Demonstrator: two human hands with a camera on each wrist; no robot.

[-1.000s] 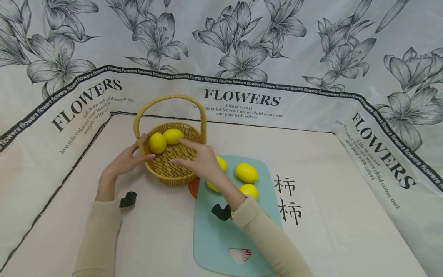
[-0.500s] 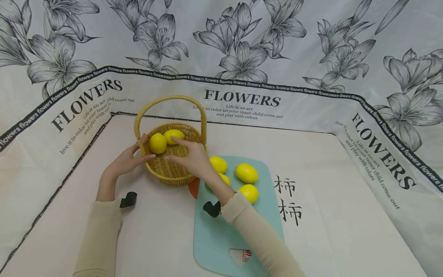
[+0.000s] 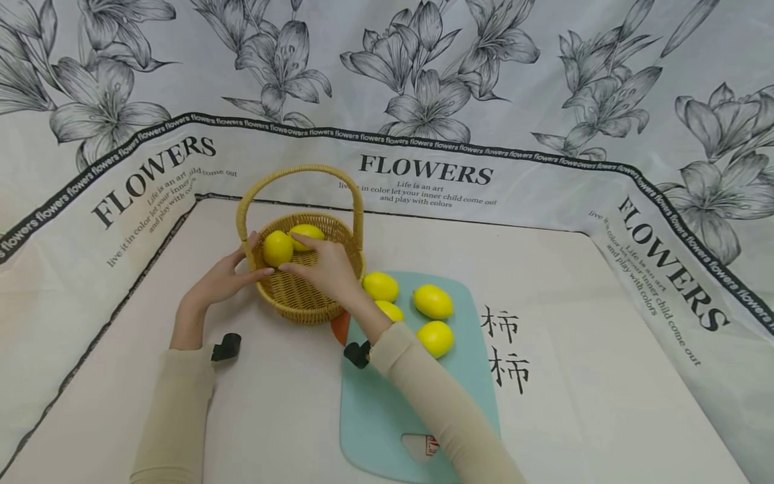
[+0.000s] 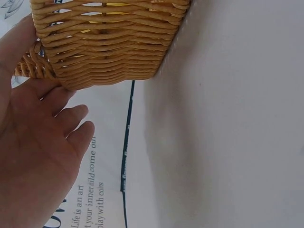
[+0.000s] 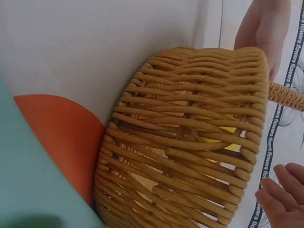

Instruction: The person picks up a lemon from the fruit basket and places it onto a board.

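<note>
Standing between broad white tabletop [image 3: 275, 403] and the edge of a teal board [image 3: 375, 417], a wicker basket [image 3: 296, 299] holding two lemons [image 3: 278, 249] is gripped by the left hand [image 3: 219, 278], the right hand [image 3: 329, 267] hanging over it, thumb and fingers apart

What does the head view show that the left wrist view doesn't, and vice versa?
Only the head view shows the right hand, the cutting board with four lemons, and the inside of the basket with two lemons. Only the left wrist view shows yellow glimpsed through the basket's weave. Both show the left hand at the basket, and the printed cloth.
</note>
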